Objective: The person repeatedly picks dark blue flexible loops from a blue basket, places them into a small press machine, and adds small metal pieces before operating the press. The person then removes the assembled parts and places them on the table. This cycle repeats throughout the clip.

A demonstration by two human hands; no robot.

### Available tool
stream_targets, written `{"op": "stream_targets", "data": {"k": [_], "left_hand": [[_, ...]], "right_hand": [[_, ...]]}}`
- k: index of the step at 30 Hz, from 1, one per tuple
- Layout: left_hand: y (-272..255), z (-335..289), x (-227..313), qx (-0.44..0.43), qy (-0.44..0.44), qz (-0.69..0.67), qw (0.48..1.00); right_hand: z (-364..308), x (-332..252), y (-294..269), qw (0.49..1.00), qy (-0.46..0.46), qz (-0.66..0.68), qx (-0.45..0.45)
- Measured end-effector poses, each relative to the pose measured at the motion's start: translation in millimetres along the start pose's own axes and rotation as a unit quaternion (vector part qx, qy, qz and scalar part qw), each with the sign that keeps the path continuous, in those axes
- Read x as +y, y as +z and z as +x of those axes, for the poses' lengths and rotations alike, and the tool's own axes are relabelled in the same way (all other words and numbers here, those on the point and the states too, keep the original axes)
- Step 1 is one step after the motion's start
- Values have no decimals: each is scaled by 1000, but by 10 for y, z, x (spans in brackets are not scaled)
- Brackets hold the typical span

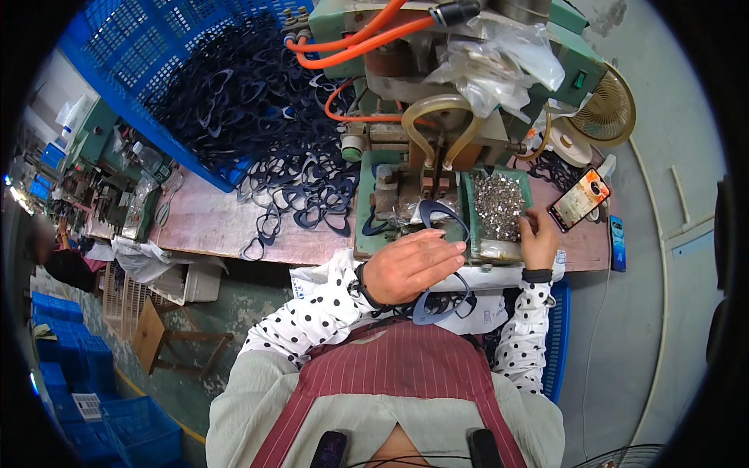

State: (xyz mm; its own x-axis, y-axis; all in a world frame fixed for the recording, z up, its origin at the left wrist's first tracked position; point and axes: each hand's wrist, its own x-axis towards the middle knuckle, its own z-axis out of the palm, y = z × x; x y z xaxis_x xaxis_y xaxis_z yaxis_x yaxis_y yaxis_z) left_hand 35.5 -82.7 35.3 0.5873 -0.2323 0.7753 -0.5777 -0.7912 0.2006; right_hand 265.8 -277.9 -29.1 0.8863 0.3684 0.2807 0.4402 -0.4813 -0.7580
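Note:
My left hand reaches in front of the bench machine, its fingers nearly straight and pressed together. It grips a dark blue eyeglass frame; one loop shows below the hand and the other above, beneath the machine's metal jaws. The hand hides the frame's middle. At the right front edge of a green tray filled with small shiny metal pieces, my right hand has its thumb and fingers curled together. Whatever lies between those fingertips is too small to make out.
A blue crate full of dark blue frames leans at the back left, with loose frames spilling onto the bench. Orange hoses cross the machine. A phone and a small fan sit to the right.

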Motion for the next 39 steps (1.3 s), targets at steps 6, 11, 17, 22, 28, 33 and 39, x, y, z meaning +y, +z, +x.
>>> {"op": "stream_targets", "data": {"k": [6,11,17,22,28,33,39], "left_hand": [[27,-37,30,4,-12,21,1000],[18,-129,106,28,-38,72,996],[-185,-1026,-122,166,-262,196,930],[-1006,-1896,-311,136,-468,459,743],[-1433,-2888,-720,-91,-569,380,724],[-1478,-3237,-1018,39,-501,384,775],[-1551,-1926,-1271,180,-686,-127,693]], "right_hand": [[-50,-29,262,968,-58,-241,-30],[148,384,324,998,-51,22,7],[105,356,368,996,-44,26,69],[29,329,342,995,-30,2,91],[-39,264,399,991,-28,52,117],[-1,26,516,981,35,167,94],[-49,-507,286,991,-87,42,96]]}}
